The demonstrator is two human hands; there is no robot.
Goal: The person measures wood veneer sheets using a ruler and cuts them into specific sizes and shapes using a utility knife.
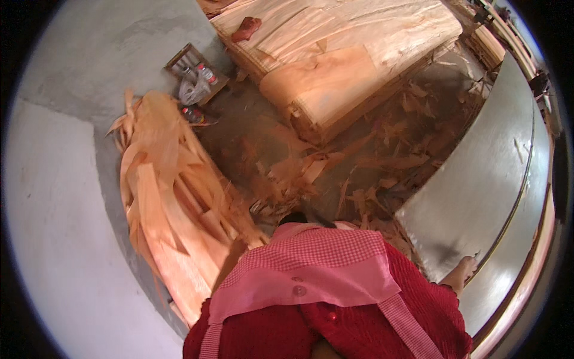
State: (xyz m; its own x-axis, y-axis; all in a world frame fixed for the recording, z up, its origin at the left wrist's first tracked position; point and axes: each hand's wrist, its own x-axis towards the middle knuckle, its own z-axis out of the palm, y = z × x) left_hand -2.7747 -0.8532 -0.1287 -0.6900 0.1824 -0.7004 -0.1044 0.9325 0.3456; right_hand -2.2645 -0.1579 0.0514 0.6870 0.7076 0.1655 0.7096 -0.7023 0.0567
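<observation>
On the right, my right hand (461,272) is closed at the near edge of a smooth grey sheet-topped table (472,197). A tiny dark tip shows past its fingers, too small to name. My left forearm and hand (234,256) reach down beside a long heap of thin wood veneer strips (158,197) on the left. The left fingers blend into shadow and veneer, so what they do is hidden. A pink checked apron (311,251) over red sleeves fills the lower middle.
A thick stack of veneer sheets (347,66) stands ahead, with a reddish-brown object (246,29) on top. Torn veneer scraps (311,170) litter the floor. By the grey wall (66,179) is a small wooden stool (218,84) with bottles and a plastic bag. A dark groove (519,200) crosses the table.
</observation>
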